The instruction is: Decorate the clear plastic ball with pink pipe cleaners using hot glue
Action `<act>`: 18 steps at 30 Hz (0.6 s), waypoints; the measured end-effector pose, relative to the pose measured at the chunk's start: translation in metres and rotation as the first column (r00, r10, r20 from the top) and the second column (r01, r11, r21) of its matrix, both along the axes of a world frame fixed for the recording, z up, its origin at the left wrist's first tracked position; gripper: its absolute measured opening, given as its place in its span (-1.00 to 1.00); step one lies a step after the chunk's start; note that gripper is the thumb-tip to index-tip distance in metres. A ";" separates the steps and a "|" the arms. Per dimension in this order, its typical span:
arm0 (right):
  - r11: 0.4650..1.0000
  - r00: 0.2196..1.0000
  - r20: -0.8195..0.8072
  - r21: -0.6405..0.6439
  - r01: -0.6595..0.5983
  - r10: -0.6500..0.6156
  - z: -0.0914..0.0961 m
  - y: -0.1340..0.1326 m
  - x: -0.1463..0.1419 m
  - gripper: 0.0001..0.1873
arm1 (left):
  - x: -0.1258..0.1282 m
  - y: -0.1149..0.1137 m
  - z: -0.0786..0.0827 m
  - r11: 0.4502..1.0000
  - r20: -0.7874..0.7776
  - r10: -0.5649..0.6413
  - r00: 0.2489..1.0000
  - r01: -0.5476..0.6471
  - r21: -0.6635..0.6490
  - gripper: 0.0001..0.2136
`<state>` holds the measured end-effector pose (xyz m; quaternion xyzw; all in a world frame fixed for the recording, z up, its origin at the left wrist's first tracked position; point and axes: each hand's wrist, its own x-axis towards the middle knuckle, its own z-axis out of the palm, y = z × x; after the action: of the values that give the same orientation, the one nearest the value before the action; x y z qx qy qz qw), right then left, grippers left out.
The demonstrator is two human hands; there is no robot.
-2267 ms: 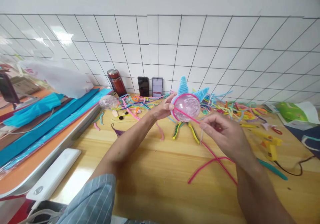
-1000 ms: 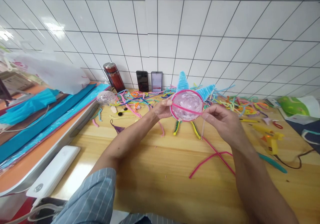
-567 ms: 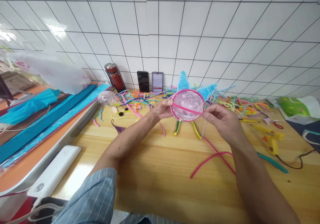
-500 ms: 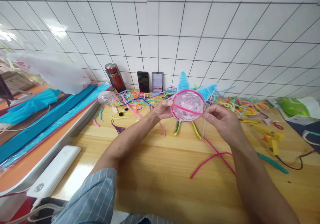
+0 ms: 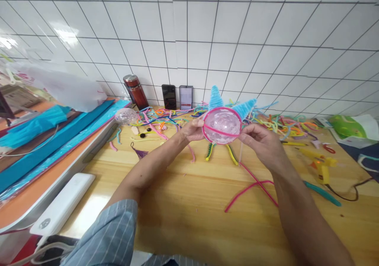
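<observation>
Between my hands, above the table, is a clear half-dome (image 5: pixel 220 123) rimmed in pink pipe cleaner, with a pink strip (image 5: pixel 222 131) across its middle. Two blue fuzzy points (image 5: pixel 215 98) stick up from its top, and two yellow-and-green pipe cleaner legs (image 5: pixel 232 155) hang below. My left hand (image 5: pixel 194 129) is closed on its left edge. My right hand (image 5: pixel 258 138) pinches the right edge where the pink strip ends; a thin pale strip hangs below those fingers. On the table beneath lie loose pink pipe cleaners (image 5: pixel 245 193), partly hidden by my right forearm.
A yellow glue gun (image 5: pixel 322 167) with a cord and a teal tool handle (image 5: pixel 322 193) lie right. Tangled pipe cleaners line the wall side, with a second clear dome (image 5: pixel 126 116), a thermos (image 5: pixel 135 91) and two phones (image 5: pixel 169 97). A white power bank (image 5: pixel 63 203) sits at left.
Hardly anything differs. The dome stays held in both hands with a very slight tilt, and the whole view has shifted a little.
</observation>
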<state>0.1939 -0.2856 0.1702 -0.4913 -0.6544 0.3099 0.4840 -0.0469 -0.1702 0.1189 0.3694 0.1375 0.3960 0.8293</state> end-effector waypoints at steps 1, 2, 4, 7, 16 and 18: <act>1.000 1.000 -0.001 0.001 -0.003 0.003 0.000 0.000 0.000 -0.68 | 0.000 0.000 0.000 1.000 0.005 0.004 1.000 -0.004 -0.011 -0.15; 1.000 1.000 -0.002 0.002 -0.007 0.007 0.000 0.000 0.000 -0.69 | 0.000 0.000 0.000 1.000 0.011 0.005 1.000 -0.005 -0.024 -0.17; 1.000 1.000 -0.003 0.004 -0.013 0.013 -0.001 0.001 0.000 -0.68 | 0.001 0.001 0.000 0.998 0.023 0.006 1.000 -0.005 -0.057 -0.20; 1.000 1.000 -0.002 0.007 -0.011 0.011 -0.002 0.001 0.001 -0.69 | 0.000 0.002 -0.003 0.996 0.029 0.009 1.000 -0.007 -0.087 -0.20; 1.000 1.000 -0.008 0.003 -0.009 0.009 -0.001 0.001 0.000 -0.75 | -0.008 0.011 -0.014 0.996 -0.033 -0.019 0.999 0.016 -0.086 -0.12; 1.000 1.000 -0.006 0.002 -0.005 0.005 -0.001 0.001 0.000 -0.75 | -0.008 0.012 -0.015 0.997 -0.033 -0.024 0.999 0.021 -0.078 -0.11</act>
<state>0.1942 -0.2851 0.1691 -0.4880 -0.6546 0.3120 0.4858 -0.0548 -0.1582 0.1035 0.3449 0.1627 0.3747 0.8451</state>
